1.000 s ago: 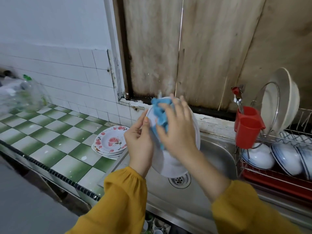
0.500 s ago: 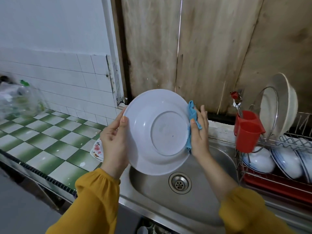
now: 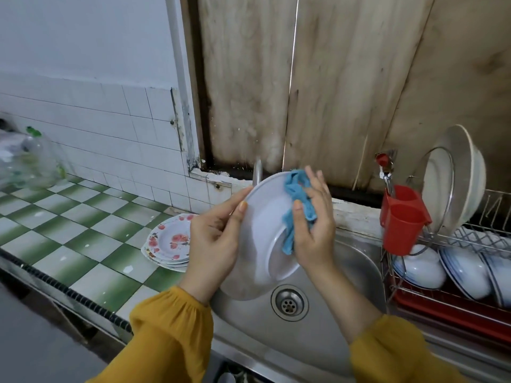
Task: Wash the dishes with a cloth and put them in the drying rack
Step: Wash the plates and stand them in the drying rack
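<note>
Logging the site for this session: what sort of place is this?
Most likely a home kitchen: a stainless steel sink, a wire drying rack of blue-rimmed white bowls, and a green-and-white checked tile counter.

drying rack [image 3: 495,201] cut off right; bottle [image 3: 30,161] blurred.

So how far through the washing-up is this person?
Partway, I'd say. Done: several bowls already sit in the drying rack. In hand: the left hand grips a white plate over the sink, while the right hand pinches a blue cloth against its rim. Left: a stack of floral plates waits on the tiled counter, and the white plate has not yet reached the rack.
</note>
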`<state>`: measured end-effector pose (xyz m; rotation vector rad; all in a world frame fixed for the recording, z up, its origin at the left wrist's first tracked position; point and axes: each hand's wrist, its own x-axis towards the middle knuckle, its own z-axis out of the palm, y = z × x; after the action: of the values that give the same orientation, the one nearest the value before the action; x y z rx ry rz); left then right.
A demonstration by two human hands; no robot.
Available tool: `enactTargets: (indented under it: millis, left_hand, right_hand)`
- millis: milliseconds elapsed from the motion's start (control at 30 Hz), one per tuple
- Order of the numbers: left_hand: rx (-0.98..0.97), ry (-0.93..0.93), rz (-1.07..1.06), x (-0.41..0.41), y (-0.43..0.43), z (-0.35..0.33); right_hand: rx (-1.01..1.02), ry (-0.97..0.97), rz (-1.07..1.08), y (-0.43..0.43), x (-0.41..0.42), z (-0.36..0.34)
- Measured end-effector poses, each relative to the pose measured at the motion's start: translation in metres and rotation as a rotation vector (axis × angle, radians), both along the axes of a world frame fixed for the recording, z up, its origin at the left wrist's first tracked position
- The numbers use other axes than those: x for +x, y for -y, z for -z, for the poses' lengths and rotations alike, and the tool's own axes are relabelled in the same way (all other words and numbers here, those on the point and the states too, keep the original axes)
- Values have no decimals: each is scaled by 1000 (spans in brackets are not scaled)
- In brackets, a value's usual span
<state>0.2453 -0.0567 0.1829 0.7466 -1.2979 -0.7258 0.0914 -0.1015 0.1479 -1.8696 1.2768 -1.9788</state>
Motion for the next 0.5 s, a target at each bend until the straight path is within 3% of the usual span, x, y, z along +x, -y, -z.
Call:
enactTargets:
  millis: [100, 167, 233, 300, 367, 500]
  left_hand:
    - [-17, -73, -24, 1, 0, 1]
    - [-30, -75, -13, -1, 1, 0]
    - [-44, -35, 14, -6, 0, -2]
    - [-59, 44, 41, -15, 0, -4]
    - [-58, 78, 47, -23, 1, -6]
    - [-33, -13, 10, -31, 9, -11]
  right_hand:
    - [324, 550, -5, -2, -6, 4]
    - [418, 594, 53, -3, -11, 0]
    - [375, 573, 83, -6, -11, -9]
    - [239, 423, 110, -11, -6, -18]
    - [72, 152, 187, -14, -2, -22]
    - [-244, -404, 213, -18, 1, -15]
